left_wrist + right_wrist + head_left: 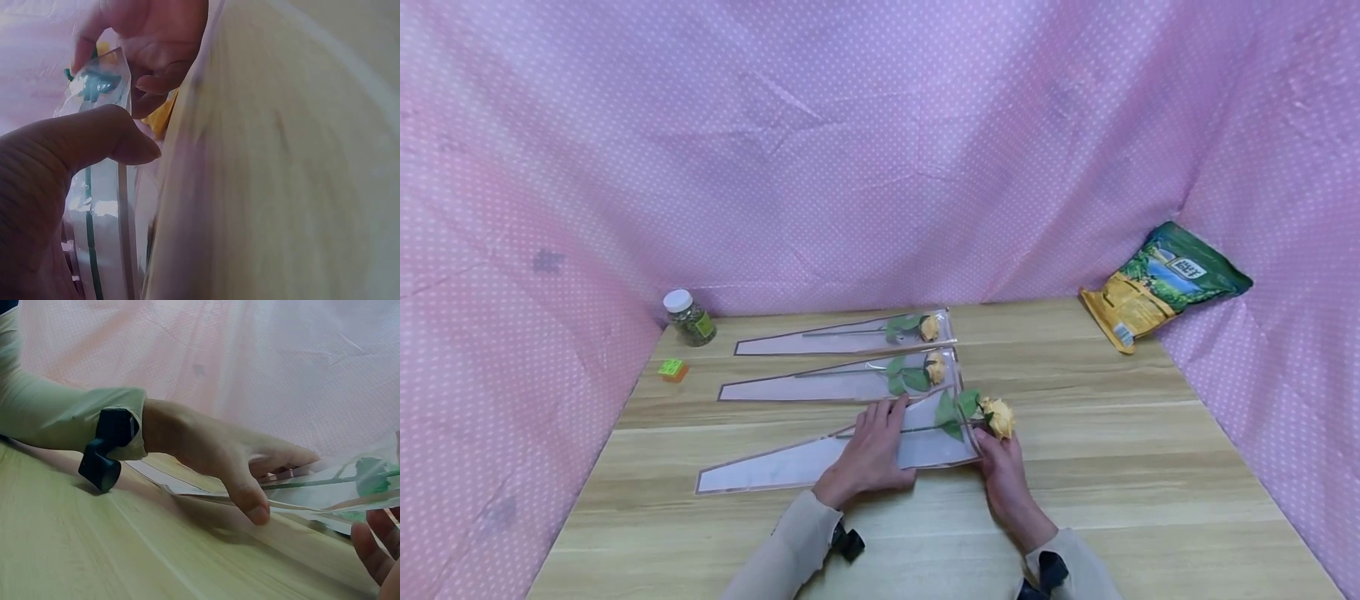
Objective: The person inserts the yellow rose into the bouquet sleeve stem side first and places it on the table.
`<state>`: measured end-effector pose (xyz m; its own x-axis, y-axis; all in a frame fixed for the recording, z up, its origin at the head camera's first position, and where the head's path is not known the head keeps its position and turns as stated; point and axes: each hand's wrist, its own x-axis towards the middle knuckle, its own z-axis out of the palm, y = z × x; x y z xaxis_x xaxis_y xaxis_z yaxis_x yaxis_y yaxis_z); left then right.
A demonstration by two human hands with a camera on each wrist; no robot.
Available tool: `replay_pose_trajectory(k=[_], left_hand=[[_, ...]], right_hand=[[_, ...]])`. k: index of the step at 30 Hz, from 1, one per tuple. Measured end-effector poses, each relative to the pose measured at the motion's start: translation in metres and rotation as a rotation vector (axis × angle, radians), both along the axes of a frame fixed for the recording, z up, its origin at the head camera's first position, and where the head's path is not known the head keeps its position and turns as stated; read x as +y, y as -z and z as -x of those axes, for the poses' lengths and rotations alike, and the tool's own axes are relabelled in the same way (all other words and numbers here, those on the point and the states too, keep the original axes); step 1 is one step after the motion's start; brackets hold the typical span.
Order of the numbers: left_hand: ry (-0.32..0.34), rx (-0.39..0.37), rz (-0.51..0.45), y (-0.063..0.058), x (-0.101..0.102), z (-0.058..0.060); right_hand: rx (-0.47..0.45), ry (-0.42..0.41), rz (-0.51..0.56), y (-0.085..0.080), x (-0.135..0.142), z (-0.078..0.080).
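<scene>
A yellow artificial rose [1000,417] lies partly inside a clear flower sleeve [760,475] with a brown border. Its bloom sticks out past the sleeve's wide right end, while the green stem runs inside. My left hand [872,450] spans the sleeve's middle from above, thumb at the near edge and fingers toward the far edge, holding it. At the wide end, my right hand [1006,483] grips the sleeve's near corner, its fingers beside the bloom. In the right wrist view the sleeve [331,494] is raised there; the bloom is out of frame.
Two sleeved roses lie behind: a middle sleeve [775,389] and a back sleeve [782,343]. At the left stand a white-lidded jar [691,318] and a small green-and-orange block [673,371]. A green-and-yellow bag [1165,283] leans at the back right against pink dotted cloth [880,167].
</scene>
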<state>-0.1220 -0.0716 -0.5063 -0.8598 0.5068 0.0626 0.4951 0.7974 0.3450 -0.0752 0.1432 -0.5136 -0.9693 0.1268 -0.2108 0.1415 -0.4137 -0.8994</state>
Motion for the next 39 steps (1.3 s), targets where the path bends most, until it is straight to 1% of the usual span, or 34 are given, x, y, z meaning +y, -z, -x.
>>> replay_pose_trajectory(k=[5, 8, 10, 15, 17, 19, 23, 25, 28, 32, 35, 39], left_hand=[[-0.003, -0.011, -0.008, -0.001, -0.001, 0.0], [-0.001, -0.012, -0.008, -0.002, -0.002, 0.0], [0.002, -0.007, -0.006, -0.002, -0.002, 0.0], [0.012, 0.008, -0.001, -0.001, -0.001, 0.001], [0.014, 0.007, -0.001, -0.001, -0.002, 0.001], [0.014, 0.003, 0.0, -0.001, -0.002, 0.001], [0.015, -0.006, 0.001, -0.001, -0.002, 0.001], [0.016, -0.011, 0.002, -0.001, -0.003, 0.001], [0.021, -0.02, -0.001, -0.002, -0.003, 0.001], [0.032, -0.022, -0.01, -0.002, -0.003, 0.0], [0.04, -0.017, -0.015, -0.002, -0.003, 0.0], [0.04, -0.015, -0.008, -0.002, -0.002, 0.0]], right_hand=[[0.076, -0.061, -0.053, 0.0, 0.007, -0.003], [0.119, -0.093, -0.103, -0.001, 0.012, -0.003], [0.122, -0.113, -0.156, -0.002, 0.017, -0.001], [0.086, -0.154, -0.266, -0.008, 0.031, 0.004], [0.097, -0.163, -0.305, -0.01, 0.036, 0.006], [0.144, -0.17, -0.36, -0.011, 0.043, 0.008], [0.272, -0.2, -0.45, -0.014, 0.054, 0.012], [0.313, -0.216, -0.493, -0.015, 0.059, 0.014], [0.303, -0.217, -0.554, -0.019, 0.062, 0.015], [0.238, -0.191, -0.604, -0.023, 0.063, 0.016], [0.213, -0.196, -0.614, -0.024, 0.063, 0.018], [0.234, -0.235, -0.605, -0.025, 0.065, 0.02]])
